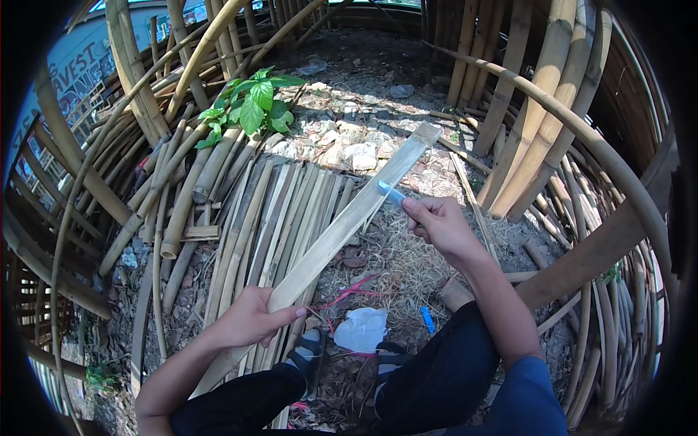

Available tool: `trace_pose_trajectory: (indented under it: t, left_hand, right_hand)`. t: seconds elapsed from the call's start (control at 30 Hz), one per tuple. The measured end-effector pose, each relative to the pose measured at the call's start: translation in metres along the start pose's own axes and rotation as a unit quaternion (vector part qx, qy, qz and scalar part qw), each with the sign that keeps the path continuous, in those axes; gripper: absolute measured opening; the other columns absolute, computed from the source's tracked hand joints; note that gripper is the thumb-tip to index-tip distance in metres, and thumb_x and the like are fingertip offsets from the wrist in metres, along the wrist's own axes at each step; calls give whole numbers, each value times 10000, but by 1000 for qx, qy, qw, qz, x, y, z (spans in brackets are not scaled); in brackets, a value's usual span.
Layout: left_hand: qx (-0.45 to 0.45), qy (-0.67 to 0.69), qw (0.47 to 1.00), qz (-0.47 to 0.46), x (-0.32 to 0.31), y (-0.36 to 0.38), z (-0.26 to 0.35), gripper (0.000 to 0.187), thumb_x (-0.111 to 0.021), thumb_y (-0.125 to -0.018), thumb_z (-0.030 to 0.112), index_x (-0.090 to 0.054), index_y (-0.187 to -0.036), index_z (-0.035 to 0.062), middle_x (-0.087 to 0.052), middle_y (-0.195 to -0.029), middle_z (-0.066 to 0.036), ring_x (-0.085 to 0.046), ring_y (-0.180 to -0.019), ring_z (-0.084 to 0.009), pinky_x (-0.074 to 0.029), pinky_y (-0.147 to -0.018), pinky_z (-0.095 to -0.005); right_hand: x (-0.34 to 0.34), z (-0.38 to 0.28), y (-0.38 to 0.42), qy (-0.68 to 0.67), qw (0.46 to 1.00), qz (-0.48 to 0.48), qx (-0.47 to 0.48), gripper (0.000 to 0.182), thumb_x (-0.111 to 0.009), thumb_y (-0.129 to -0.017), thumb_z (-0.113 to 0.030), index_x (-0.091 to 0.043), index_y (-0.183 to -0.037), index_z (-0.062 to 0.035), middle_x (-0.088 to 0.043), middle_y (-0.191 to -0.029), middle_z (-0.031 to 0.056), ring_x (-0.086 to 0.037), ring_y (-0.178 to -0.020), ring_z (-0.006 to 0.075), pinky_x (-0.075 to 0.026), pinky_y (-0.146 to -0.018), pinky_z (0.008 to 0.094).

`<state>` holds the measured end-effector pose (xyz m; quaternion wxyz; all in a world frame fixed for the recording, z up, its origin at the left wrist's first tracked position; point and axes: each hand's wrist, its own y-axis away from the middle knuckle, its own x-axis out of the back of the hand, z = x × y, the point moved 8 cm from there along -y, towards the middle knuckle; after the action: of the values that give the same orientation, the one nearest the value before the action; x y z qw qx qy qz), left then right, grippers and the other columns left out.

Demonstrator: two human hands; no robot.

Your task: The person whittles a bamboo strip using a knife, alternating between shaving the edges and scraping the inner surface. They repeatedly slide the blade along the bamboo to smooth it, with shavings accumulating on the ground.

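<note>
A long, flat bamboo slat (342,236) runs diagonally in front of me, from between my knees up to the sunlit rubble. My left hand (251,317) is closed around its lower part, with the thumb lying along the near side. In my right hand (438,225) is a small knife (391,193) with a bluish blade, its handle hidden in the closed fingers. The blade lies against the right edge of the slat, in its upper half. Thin, pale shavings (392,280) cover the ground below the knife.
Split bamboo strips (265,218) lie side by side at the left. Upright bamboo poles (542,109) and a curved pole (582,123) stand at the right. A leafy plant (254,105) grows ahead. Crumpled white plastic (361,329) and pink string (354,289) lie near my sandalled feet.
</note>
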<state>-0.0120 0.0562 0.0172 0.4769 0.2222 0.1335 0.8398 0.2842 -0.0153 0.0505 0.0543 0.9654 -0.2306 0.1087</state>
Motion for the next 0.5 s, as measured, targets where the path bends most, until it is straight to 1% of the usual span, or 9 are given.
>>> trace_pose_trajectory:
  t: [0.07,0.13,0.2,0.27,0.3,0.33,0.4,0.47,0.5]
  left_hand:
    - [-2,1,1000,-3,-2,0,0,330,-710,-920,274,-614,-798,-17,-527,-528,24,-503,-410,-47,-394,-384,-221]
    - [-3,-1,1000,-6,-2,-2,-1,322,-709,-921,268,-617,-802,-17,-528,-529,23,-503,-413,-45,-393,-386,-220]
    - [-9,10,1000,-16,-2,-4,-5,353,-718,-914,288,-645,-892,-56,-535,-538,15,-502,-409,-49,-379,-382,-221]
    - [8,-8,1000,-18,2,-2,-16,346,-717,-915,285,-647,-891,-52,-540,-545,16,-502,-414,-47,-379,-384,-223]
    - [26,-25,999,-19,4,0,-25,338,-716,-916,282,-648,-890,-49,-544,-552,17,-502,-418,-45,-379,-387,-225]
    - [21,-26,999,-22,7,3,-29,338,-716,-916,282,-648,-890,-49,-544,-552,17,-502,-418,-45,-379,-387,-225]
    - [25,-31,997,-60,5,5,-38,336,-716,-915,286,-648,-879,-40,-541,-556,26,-499,-427,-42,-378,-392,-225]
    - [27,-34,997,-56,5,1,-36,319,-718,-914,274,-633,-844,-26,-538,-545,21,-512,-434,-49,-392,-400,-226]
    - [25,-35,998,-50,7,0,-34,309,-720,-913,261,-618,-810,-12,-536,-534,15,-525,-441,-55,-407,-409,-226]
  right_hand:
    - [8,3,-6,-3,1000,-20,12,422,-621,-976,-360,-636,-718,-27,-477,-547,-32,-366,-477,49,-272,-455,237]
    - [13,2,-8,24,1000,0,12,415,-634,-969,-347,-640,-708,-23,-504,-563,-24,-387,-484,52,-284,-455,241]
    - [20,3,-8,49,999,21,6,409,-648,-961,-333,-645,-699,-19,-531,-579,-16,-407,-491,56,-296,-455,244]
    - [49,5,-14,-24,994,103,-8,408,-638,-965,-345,-613,-708,-29,-483,-552,-30,-352,-463,45,-248,-423,241]
    - [90,20,-29,-65,987,147,10,427,-607,-979,-375,-561,-709,-48,-441,-534,-42,-315,-443,39,-215,-402,239]
    - [122,24,-25,-46,977,207,-23,429,-557,-998,-412,-522,-741,-70,-413,-537,-50,-299,-425,44,-208,-393,233]
    - [133,37,-21,-89,972,212,-47,413,-532,-1009,-411,-518,-765,-79,-405,-545,-49,-306,-420,50,-212,-391,235]
    - [128,57,-19,-157,965,191,-82,348,-473,-1035,-389,-510,-867,-86,-420,-598,-31,-340,-428,74,-257,-401,247]
    - [125,63,-18,-160,965,190,-87,348,-473,-1035,-389,-510,-867,-86,-420,-598,-31,-340,-428,74,-257,-401,247]
